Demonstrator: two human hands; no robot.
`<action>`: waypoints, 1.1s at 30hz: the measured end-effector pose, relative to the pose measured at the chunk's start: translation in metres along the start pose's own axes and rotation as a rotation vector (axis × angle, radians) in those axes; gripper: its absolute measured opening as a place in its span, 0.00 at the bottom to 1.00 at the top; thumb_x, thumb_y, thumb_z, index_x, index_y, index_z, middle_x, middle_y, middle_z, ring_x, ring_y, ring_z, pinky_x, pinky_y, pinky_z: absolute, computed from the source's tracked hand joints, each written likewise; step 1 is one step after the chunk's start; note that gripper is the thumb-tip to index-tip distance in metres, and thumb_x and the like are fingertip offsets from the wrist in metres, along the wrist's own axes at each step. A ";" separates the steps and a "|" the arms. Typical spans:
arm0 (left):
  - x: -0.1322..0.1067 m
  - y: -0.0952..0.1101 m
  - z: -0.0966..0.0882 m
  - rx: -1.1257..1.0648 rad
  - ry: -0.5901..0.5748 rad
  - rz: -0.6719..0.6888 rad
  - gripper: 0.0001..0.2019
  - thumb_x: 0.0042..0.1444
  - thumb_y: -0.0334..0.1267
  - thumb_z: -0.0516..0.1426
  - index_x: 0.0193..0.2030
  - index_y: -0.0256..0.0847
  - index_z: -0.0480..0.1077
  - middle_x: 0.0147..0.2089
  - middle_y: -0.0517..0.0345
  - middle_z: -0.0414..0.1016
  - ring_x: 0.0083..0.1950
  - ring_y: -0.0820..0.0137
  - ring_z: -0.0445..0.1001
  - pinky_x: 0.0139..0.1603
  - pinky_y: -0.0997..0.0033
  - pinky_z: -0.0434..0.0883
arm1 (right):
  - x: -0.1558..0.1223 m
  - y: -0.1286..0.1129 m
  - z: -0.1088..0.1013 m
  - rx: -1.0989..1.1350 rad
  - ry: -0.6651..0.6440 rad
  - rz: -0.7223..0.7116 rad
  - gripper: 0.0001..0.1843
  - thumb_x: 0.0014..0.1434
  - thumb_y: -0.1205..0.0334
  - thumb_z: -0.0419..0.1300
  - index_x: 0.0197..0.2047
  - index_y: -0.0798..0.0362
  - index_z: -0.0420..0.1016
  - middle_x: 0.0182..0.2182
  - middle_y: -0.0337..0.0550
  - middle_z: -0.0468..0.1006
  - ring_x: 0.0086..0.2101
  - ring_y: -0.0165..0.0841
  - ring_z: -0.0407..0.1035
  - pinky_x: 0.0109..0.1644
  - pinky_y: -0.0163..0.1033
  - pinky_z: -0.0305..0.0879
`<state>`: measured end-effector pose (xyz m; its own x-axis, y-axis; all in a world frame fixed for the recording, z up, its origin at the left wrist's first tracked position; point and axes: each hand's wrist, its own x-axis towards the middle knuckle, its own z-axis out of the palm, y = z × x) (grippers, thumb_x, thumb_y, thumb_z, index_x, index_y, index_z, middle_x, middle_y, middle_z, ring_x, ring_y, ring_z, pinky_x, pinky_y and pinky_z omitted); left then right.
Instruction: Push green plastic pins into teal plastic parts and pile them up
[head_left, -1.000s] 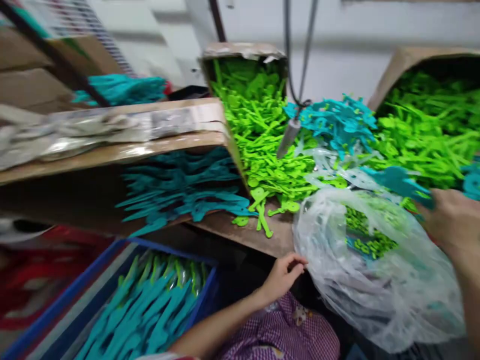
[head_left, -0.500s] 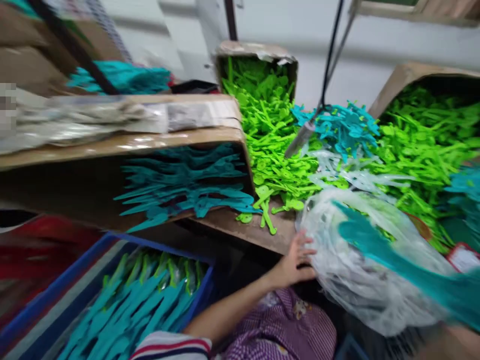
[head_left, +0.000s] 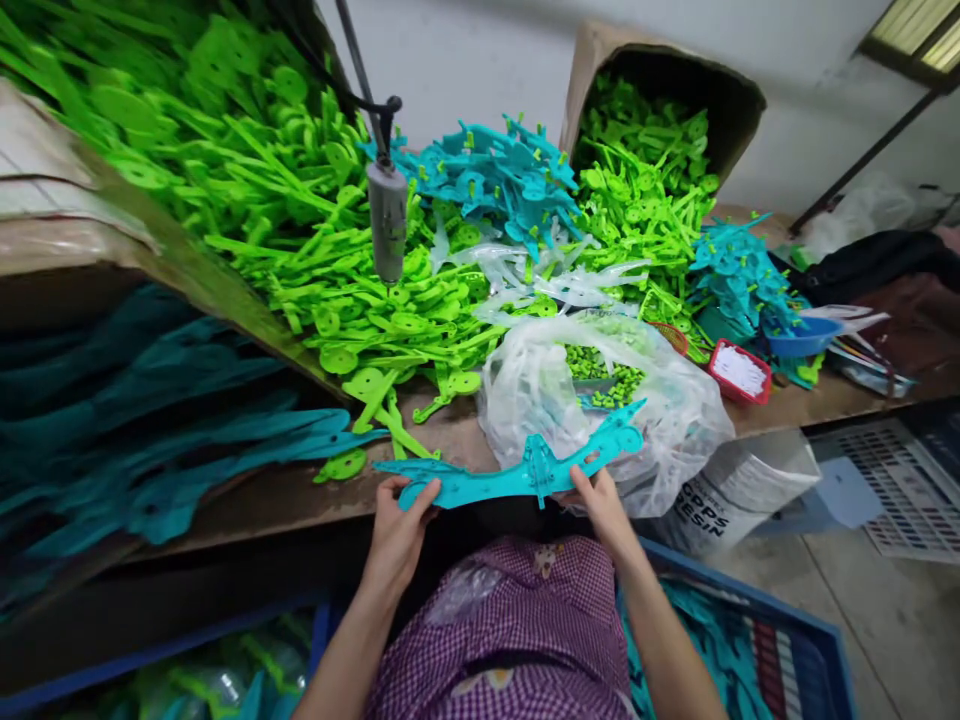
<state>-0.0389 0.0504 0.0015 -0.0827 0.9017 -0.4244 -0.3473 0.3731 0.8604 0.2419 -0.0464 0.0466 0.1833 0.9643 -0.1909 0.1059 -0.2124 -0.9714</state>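
Note:
A long teal plastic part [head_left: 487,486] spans the space in front of my lap, held level between both hands. My left hand [head_left: 401,530] pinches its left end, thumb on top. At the right, my right hand [head_left: 604,505] grips it near the other end, close to an oval hole. Just behind the part sits a clear plastic bag [head_left: 525,385], open at the top, with small green pieces [head_left: 604,378] inside. Loose lime-green plastic parts [head_left: 382,320] are heaped beyond it.
A grey hanging screwdriver [head_left: 388,225] dangles over the heap. Teal parts [head_left: 487,180] pile at the back. A carton [head_left: 667,60] spills green parts. Teal pieces [head_left: 187,450] fill the box at left. A red basket [head_left: 739,372] and blue crates [head_left: 814,640] stand right.
The view has swung right. My left hand has come off the plastic bag and now grips the teal part, which has moved from the right side to in front of my lap.

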 end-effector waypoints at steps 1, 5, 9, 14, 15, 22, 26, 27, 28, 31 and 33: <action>0.002 -0.001 0.000 0.005 0.023 0.024 0.31 0.40 0.40 0.73 0.47 0.47 0.61 0.41 0.66 0.72 0.37 0.74 0.74 0.34 0.76 0.75 | -0.008 -0.007 -0.020 -0.083 -0.147 0.045 0.23 0.62 0.40 0.55 0.48 0.47 0.76 0.35 0.43 0.80 0.32 0.39 0.76 0.33 0.42 0.73; 0.008 0.003 0.002 0.065 -0.021 0.109 0.30 0.42 0.39 0.72 0.50 0.46 0.64 0.41 0.63 0.73 0.35 0.74 0.74 0.28 0.80 0.72 | -0.011 -0.044 -0.092 -0.409 0.024 -0.033 0.17 0.63 0.45 0.57 0.38 0.50 0.77 0.28 0.40 0.78 0.28 0.35 0.72 0.33 0.37 0.67; 0.009 0.001 0.003 0.087 -0.066 0.062 0.27 0.41 0.42 0.72 0.47 0.41 0.70 0.38 0.61 0.74 0.32 0.74 0.73 0.25 0.79 0.73 | 0.055 -0.058 -0.114 -0.811 0.270 -0.186 0.14 0.66 0.54 0.53 0.41 0.52 0.76 0.36 0.47 0.79 0.37 0.37 0.72 0.42 0.38 0.66; 0.012 -0.007 0.004 0.105 -0.049 0.046 0.25 0.40 0.42 0.72 0.44 0.40 0.69 0.38 0.61 0.74 0.32 0.73 0.74 0.24 0.79 0.72 | 0.127 -0.040 -0.104 -1.410 0.038 0.026 0.09 0.64 0.63 0.57 0.46 0.55 0.75 0.44 0.54 0.78 0.43 0.39 0.72 0.47 0.38 0.64; 0.013 -0.007 0.004 0.106 -0.045 0.040 0.26 0.39 0.42 0.72 0.44 0.40 0.69 0.37 0.61 0.74 0.32 0.73 0.74 0.24 0.80 0.72 | 0.132 -0.038 -0.103 -1.468 0.004 0.036 0.10 0.64 0.62 0.58 0.47 0.55 0.74 0.45 0.55 0.78 0.43 0.39 0.72 0.46 0.38 0.64; 0.014 -0.004 0.006 0.050 -0.093 -0.012 0.26 0.43 0.49 0.70 0.45 0.41 0.69 0.38 0.60 0.75 0.34 0.72 0.75 0.31 0.73 0.76 | 0.139 -0.041 -0.127 -1.436 -0.204 -0.107 0.07 0.63 0.62 0.59 0.43 0.55 0.74 0.40 0.51 0.79 0.40 0.37 0.72 0.45 0.37 0.62; 0.015 -0.003 0.004 0.016 -0.111 -0.059 0.26 0.44 0.49 0.69 0.47 0.41 0.69 0.38 0.60 0.76 0.36 0.70 0.77 0.37 0.66 0.78 | 0.122 -0.054 -0.124 -1.112 0.106 -0.286 0.08 0.64 0.58 0.56 0.40 0.52 0.74 0.34 0.49 0.78 0.35 0.37 0.70 0.41 0.39 0.63; 0.015 -0.003 0.003 0.009 -0.114 -0.070 0.26 0.44 0.48 0.69 0.47 0.41 0.69 0.38 0.59 0.76 0.37 0.69 0.77 0.38 0.65 0.78 | 0.113 -0.059 -0.110 -0.969 0.190 -0.334 0.09 0.64 0.56 0.56 0.41 0.51 0.73 0.33 0.48 0.78 0.33 0.36 0.70 0.40 0.39 0.64; 0.015 -0.002 0.003 0.003 -0.120 -0.077 0.27 0.43 0.47 0.70 0.48 0.41 0.69 0.39 0.58 0.77 0.37 0.69 0.77 0.38 0.64 0.78 | 0.104 -0.063 -0.090 -0.818 0.219 -0.373 0.10 0.64 0.54 0.56 0.43 0.51 0.73 0.33 0.46 0.77 0.32 0.36 0.70 0.39 0.39 0.65; 0.014 -0.002 0.003 -0.002 -0.150 -0.074 0.28 0.42 0.43 0.70 0.49 0.41 0.68 0.42 0.56 0.77 0.39 0.68 0.78 0.40 0.65 0.78 | 0.085 -0.067 0.000 -0.494 -0.116 -0.446 0.12 0.65 0.52 0.56 0.47 0.48 0.73 0.38 0.43 0.78 0.35 0.34 0.72 0.41 0.38 0.68; 0.013 -0.001 0.005 0.002 -0.145 -0.065 0.27 0.42 0.42 0.70 0.49 0.42 0.68 0.41 0.57 0.77 0.39 0.69 0.78 0.40 0.66 0.78 | 0.088 -0.061 0.064 -0.440 -0.371 -0.495 0.13 0.67 0.53 0.54 0.49 0.48 0.74 0.41 0.43 0.79 0.39 0.34 0.73 0.45 0.38 0.69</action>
<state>-0.0352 0.0630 -0.0039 0.0755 0.8975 -0.4345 -0.3455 0.4323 0.8329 0.1889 0.0616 0.0801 -0.3192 0.9369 0.1423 0.4846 0.2904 -0.8251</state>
